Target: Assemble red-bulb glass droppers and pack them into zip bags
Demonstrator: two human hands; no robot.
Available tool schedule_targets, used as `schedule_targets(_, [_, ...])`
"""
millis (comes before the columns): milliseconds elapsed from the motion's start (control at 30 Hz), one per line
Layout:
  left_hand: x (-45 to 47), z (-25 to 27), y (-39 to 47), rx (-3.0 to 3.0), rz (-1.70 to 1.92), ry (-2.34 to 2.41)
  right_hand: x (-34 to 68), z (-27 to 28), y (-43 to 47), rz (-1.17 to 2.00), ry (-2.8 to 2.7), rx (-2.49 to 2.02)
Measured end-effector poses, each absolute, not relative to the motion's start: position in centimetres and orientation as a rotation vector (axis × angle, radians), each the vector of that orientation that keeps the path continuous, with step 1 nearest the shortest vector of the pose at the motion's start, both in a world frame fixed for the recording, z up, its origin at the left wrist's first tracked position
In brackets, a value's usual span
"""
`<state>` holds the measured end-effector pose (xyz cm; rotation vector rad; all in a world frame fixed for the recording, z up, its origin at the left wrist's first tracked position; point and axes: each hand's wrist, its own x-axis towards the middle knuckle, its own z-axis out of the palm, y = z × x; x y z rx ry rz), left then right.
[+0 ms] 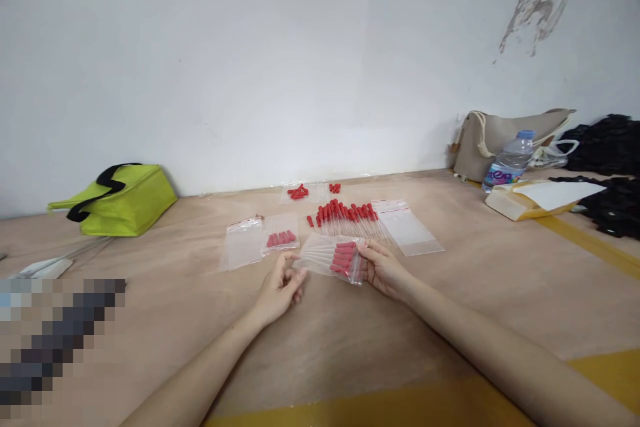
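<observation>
A clear zip bag [320,255] is held up over the table between my two hands. Inside it lie several droppers [343,259] with red rubber bulbs at the right and pale thin tubes fanning left. My right hand [383,268] pinches the zip end, beside the bulbs. At the tube end, the curled thumb and fingers of my left hand [283,287] close on the bag's edge. Just behind the bag, a row of loose droppers [350,213] lies with red bulbs toward the wall. Another bag of droppers [281,238] lies left of it.
Flat zip bags lie at the left [244,243] and right [410,230] of the droppers. Small red bulbs [299,192] sit near the wall. A lime-green bag [127,203] stands left; a water bottle [510,163], beige handbag [467,147] and yellow-white envelope [505,203] are right.
</observation>
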<state>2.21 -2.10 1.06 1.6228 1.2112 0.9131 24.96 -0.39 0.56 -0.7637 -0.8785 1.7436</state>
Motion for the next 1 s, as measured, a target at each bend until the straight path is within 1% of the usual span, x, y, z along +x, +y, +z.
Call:
schedule_targets(67, [3.2, 1.4, -2.8, 1.351, 0.894, 1.012, 24.4, 0.4, -0.9, 1.767, -0.879, -0.713])
schedule_targets(167, [4.7, 1.4, -3.6, 1.091, 1.044, 0.868, 23.6, 0.0, -1.6, 1.823, -0.941, -0.714])
schedule_targets(267, [5.4, 0.8, -3.6, 1.022, 1.228, 0.922, 23.2, -0.4, -2.1, 1.856, -1.106, -0.756])
schedule_targets(367, [4.8, 0.7, -2.4, 1.09, 1.373, 1.074, 23.2, -0.5, -2.4, 1.794, -1.309, -0.805])
schedule_targets(467, [3.0, 1.9, 0.0, 1.155, 1.412, 1.178, 23.5, -0.4, -2.5, 1.733, -1.394, -0.864])
schedule_targets(533, [1.4, 3.1, 2.5, 1.165, 1.358, 1.225, 23.8, -0.3, -2.3, 1.737, -1.389, -0.886])
schedule_targets(633, [-1.1, 4.5, 6.6, 1.154, 1.09, 1.316, 24.1, -0.3, -2.1, 1.763, -1.371, -0.9])
schedule_targets(733, [-2.3, 4.9, 9.7, 1.188, 0.962, 1.387, 24.3, -0.5, -1.9, 1.781, -1.384, -0.907])
schedule_targets(900, [-2.0, 5.1, 11.8, 1.355, 0.814, 1.51, 24.3, -0.6, -1.9, 1.789, -1.419, -0.893])
schedule_targets(1000, [-1.8, 5.4, 12.2, 1.49, 0.749, 1.676, 24.3, -0.6, -1.9, 1.787, -1.419, -0.899])
